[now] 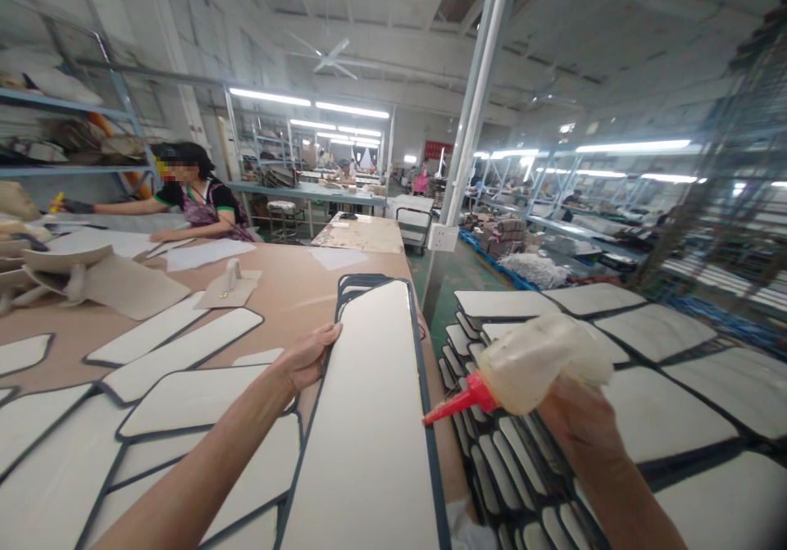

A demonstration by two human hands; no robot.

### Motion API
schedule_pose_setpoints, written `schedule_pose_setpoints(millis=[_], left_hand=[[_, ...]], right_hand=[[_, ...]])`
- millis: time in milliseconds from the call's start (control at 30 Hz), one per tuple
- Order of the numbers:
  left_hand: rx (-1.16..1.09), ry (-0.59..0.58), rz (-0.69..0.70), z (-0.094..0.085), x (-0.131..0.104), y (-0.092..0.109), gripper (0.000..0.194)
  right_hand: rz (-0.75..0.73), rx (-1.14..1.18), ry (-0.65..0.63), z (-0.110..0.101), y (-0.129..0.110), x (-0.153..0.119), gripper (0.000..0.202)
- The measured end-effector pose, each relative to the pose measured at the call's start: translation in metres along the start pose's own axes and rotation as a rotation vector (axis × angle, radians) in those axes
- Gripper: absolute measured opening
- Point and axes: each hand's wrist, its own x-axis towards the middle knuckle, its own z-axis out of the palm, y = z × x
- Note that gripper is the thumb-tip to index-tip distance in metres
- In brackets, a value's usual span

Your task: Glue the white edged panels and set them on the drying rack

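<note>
My right hand (581,419) is wrapped around a squeeze bottle (534,361), cloudy and pale with a red nozzle (461,398). The bottle lies tilted, its nozzle tip at the right edge of a long white panel with a dark border (369,402). A thin yellowish line runs along that edge above the tip. On the panel's left edge, my left hand (311,357) grips with its fingertips; some of its fingers are hidden. More dark-edged panels show from under the far end of this one.
Loose white panels (190,398) overlap on the brown table (295,275) at left. Stacked panels (664,406) stand at right, below the bottle. A co-worker (206,197) sits across the table at left, near beige pieces (132,284). A metal post (470,115) rises beyond the table's right edge.
</note>
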Motion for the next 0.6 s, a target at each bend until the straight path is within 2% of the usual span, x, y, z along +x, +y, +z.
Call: schedule_pose_setpoints(millis=[100, 600], left_hand=[[-0.004, -0.009, -0.002, -0.003, 0.003, 0.003, 0.004], [-0.033, -0.023, 0.053, -0.003, 0.009, 0.025, 0.016]], right_hand=[[0.012, 0.001, 0.006, 0.002, -0.002, -0.003, 0.043], [0.070, -0.045, -0.024, 0.012, -0.014, -0.022, 0.046]])
